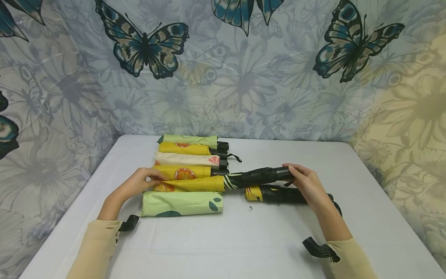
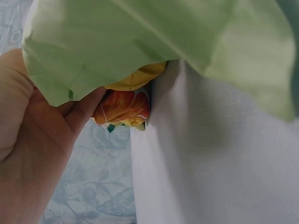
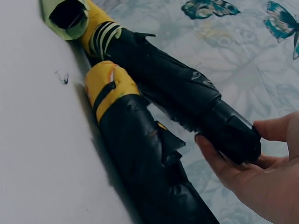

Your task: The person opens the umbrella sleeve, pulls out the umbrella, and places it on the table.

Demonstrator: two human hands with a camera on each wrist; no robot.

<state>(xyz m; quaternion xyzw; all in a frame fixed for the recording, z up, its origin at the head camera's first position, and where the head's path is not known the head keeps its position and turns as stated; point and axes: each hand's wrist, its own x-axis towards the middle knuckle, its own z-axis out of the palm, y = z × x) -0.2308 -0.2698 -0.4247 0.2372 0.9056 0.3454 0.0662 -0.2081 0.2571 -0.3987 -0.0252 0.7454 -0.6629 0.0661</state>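
Observation:
A folded black umbrella (image 1: 259, 176) with pale stripes runs leftward into a yellow fruit-print cover (image 1: 203, 184). My right hand (image 1: 308, 184) holds the umbrella by its black handle end (image 3: 233, 133), thumb and fingers on either side. At the cover's left end, my left hand (image 1: 143, 181) pinches the yellow fabric; in the left wrist view, a green cover (image 2: 112, 46) partly hides those fingertips. That green leaf-print cover (image 1: 181, 204) lies flat in front, its dark open mouth showing in the right wrist view. Beneath my right hand lies another folded umbrella (image 1: 282, 194), black with a yellow end.
Behind the held umbrella, several covered umbrellas lie in a row: yellow (image 1: 188, 173), white with pink fruit (image 1: 186, 159), another yellow (image 1: 184, 148) and green (image 1: 189, 140). A wrist strap loop (image 1: 235, 157) sticks out rightward. The white table (image 1: 209, 248) meets a butterfly-print cloth behind.

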